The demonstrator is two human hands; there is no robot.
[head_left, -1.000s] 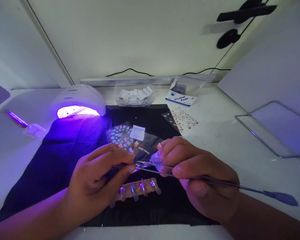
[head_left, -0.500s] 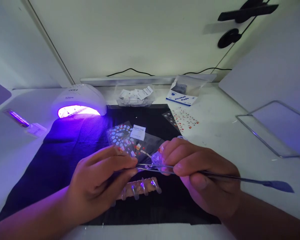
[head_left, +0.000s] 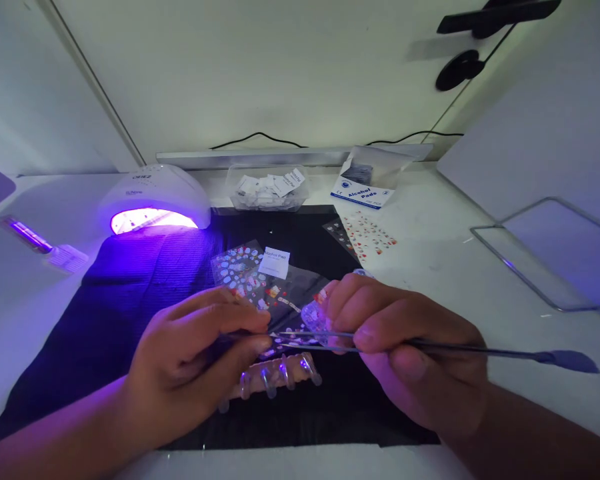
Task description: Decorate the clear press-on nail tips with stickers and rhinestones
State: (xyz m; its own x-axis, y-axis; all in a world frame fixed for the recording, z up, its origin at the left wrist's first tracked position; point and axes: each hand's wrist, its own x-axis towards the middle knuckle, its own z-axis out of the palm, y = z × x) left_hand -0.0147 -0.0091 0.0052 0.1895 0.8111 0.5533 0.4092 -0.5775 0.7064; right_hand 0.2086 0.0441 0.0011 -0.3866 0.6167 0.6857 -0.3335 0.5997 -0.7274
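Observation:
My right hand (head_left: pixel 420 353) is closed on slim metal tweezers (head_left: pixel 325 340) with a flat, blade-like rear end. Their tips point left, just short of my left fingertips, and look slightly apart. My left hand (head_left: pixel 195 367) pinches thumb and forefinger together; whatever is between them is too small or hidden to name. Beneath the tips lies a clear sticker sheet (head_left: pixel 300 283) with small printed pictures, partly covered by my hands. A round purple-lit piece (head_left: pixel 313 315) shows beside my right fingers. Below, several clear nail tips (head_left: pixel 285 372) stand along a beige strip, its left end behind my left hand.
A nail lamp (head_left: pixel 155 193) glows purple at the back left, near a small lit lamp (head_left: pixel 27 233). An alcohol pad packet (head_left: pixel 275 262) lies on the sheets. Behind are a packet-filled tub (head_left: pixel 267 193) and an alcohol pads box (head_left: pixel 363 190). A wire frame (head_left: pixel 520 277) stands right.
The tweezers and my right hand have shifted slightly right, leaving a small gap between the tips and my left fingers. My left hand keeps its pinch. The view has moved a little.

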